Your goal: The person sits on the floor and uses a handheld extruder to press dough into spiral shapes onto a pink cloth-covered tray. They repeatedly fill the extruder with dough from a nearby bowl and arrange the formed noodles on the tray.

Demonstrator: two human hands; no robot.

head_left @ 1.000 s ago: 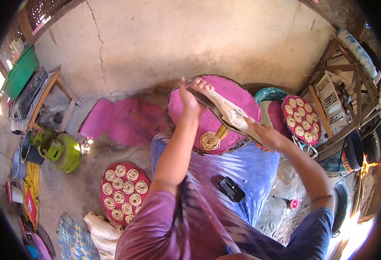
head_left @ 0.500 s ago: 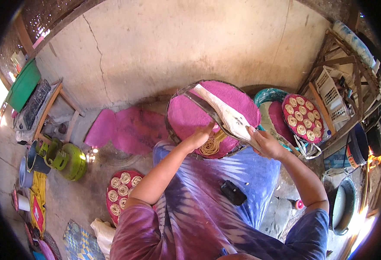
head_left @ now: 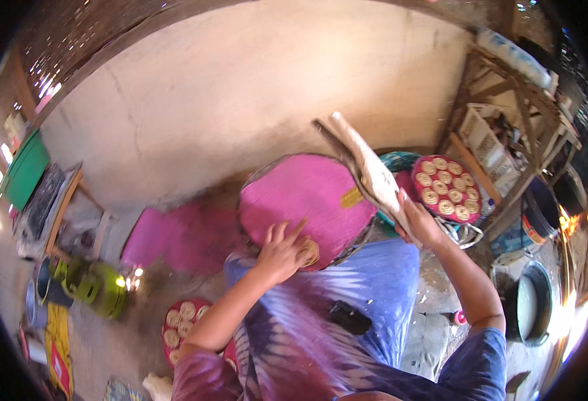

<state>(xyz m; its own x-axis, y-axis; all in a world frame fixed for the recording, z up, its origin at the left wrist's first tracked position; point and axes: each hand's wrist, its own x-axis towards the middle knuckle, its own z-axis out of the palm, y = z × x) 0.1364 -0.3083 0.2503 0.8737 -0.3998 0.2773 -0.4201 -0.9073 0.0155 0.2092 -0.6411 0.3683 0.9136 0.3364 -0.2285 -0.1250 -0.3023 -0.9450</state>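
Observation:
My right hand grips the near end of a long, pale wooden bar. A dark bar lies along it, and a short brass-coloured piece shows beside it over the tray. My left hand is low over the near edge of a round tray lined with pink cloth, its fingers apart. A coil of thin, pale dough strands sits by its thumb side; whether the hand touches it is unclear through blur.
A pink round with several dough coils stands at right; another is on the floor at left. Pink cloth and a green gas cylinder lie left. A dark phone-like object rests on my lap. Flames show far right.
My right hand has swung the bars off to the right, away from the tray's middle. My left hand has let go of the brass-coloured piece's area and come down beside the coil. The view has shifted.

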